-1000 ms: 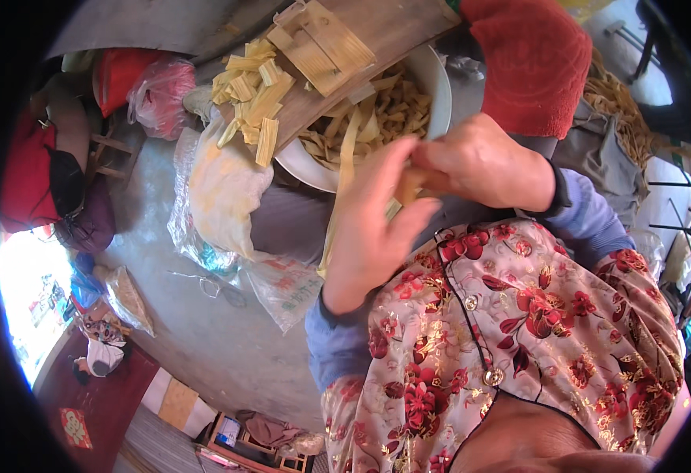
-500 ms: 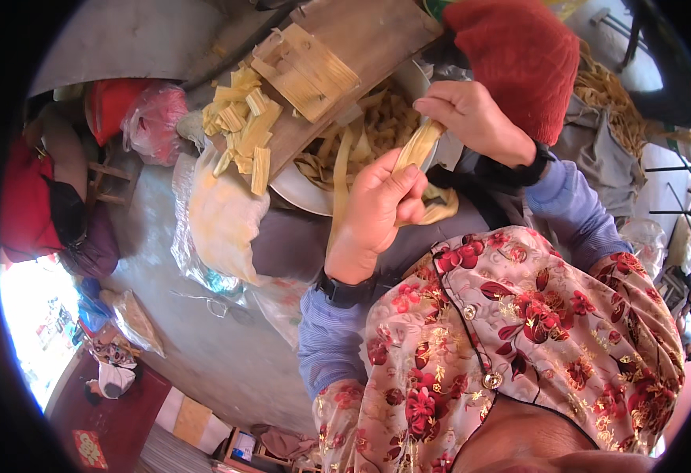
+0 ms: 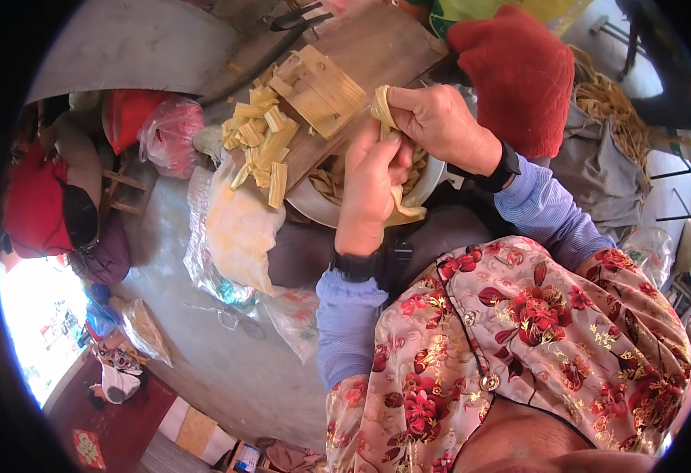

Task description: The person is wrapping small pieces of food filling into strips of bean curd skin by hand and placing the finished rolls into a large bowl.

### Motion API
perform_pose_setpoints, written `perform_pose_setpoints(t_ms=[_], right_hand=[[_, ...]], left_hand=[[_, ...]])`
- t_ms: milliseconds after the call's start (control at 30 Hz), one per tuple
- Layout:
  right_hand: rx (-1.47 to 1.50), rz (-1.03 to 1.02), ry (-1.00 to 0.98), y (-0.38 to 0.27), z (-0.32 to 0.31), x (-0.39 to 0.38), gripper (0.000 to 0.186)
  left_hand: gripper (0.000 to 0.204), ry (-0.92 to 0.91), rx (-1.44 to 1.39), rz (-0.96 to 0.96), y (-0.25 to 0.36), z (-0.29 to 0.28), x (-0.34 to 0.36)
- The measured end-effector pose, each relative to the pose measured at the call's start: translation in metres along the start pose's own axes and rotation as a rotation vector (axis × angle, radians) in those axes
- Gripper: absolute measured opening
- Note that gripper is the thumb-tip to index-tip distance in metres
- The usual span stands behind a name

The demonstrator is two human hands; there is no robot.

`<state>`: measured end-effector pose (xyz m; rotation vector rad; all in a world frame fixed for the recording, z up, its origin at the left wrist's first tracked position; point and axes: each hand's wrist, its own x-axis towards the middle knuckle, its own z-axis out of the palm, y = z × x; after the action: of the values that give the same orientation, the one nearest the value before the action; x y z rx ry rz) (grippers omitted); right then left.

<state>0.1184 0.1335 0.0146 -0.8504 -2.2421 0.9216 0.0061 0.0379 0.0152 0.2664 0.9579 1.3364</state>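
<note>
My left hand [image 3: 371,185] and my right hand [image 3: 438,126] meet over a white basin [image 3: 314,206], both closed on one pale yellow leaf strip [image 3: 382,106]. The strip folds at the top between my fingers, and its tail [image 3: 405,210] hangs below my left hand. A wooden board [image 3: 365,59] lies across the basin just beyond my hands. On it sits a stack of flat yellow strips [image 3: 322,91]. A heap of short cut yellow pieces [image 3: 259,142] lies at the board's left end. More strips lie inside the basin, mostly hidden by my hands.
A clear plastic bag [image 3: 235,229] with pale contents lies left of the basin on the grey floor. A red knitted cloth [image 3: 519,71] sits behind my right wrist, with a tangle of yellow fibres [image 3: 606,102] beyond. Red bags [image 3: 168,130] and a wooden stool [image 3: 121,193] stand at left.
Both hands moved up and forward toward the board with the strip. The strip's top end is now folded over between my fingers.
</note>
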Motion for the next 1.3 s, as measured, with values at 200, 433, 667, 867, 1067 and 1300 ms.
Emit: perform_pose_setpoints(t_ms=[200, 433, 667, 867, 1067, 1300], right_hand=[[-0.228, -0.136, 0.058, -0.010, -0.002, -0.002, 0.012], [-0.132, -0.161, 0.015, 0.019, 0.000, -0.007, 0.012], [0.982, 0.753, -0.426, 0.027, 0.015, -0.027, 0.037], [1.491, 0.745, -0.518, 0.024, 0.013, -0.022, 0.022], [0.159, -0.052, -0.017, 0.011, 0.016, -0.013, 0.008], [0.267, 0.010, 0.214, 0.013, 0.010, -0.007, 0.005]], left_hand=[[0.017, -0.044, 0.058, 0.172, -0.033, -0.027, 0.017], [0.008, 0.021, 0.919, 0.360, -0.039, -0.049, 0.018], [0.027, 0.253, 1.461, 0.929, -0.017, -0.023, 0.000], [0.033, 0.106, 1.030, 0.870, -0.020, -0.016, -0.004], [0.016, 0.318, 1.147, 0.680, -0.002, 0.001, 0.008], [0.019, 0.285, 0.043, 0.028, -0.035, 0.003, -0.004]])
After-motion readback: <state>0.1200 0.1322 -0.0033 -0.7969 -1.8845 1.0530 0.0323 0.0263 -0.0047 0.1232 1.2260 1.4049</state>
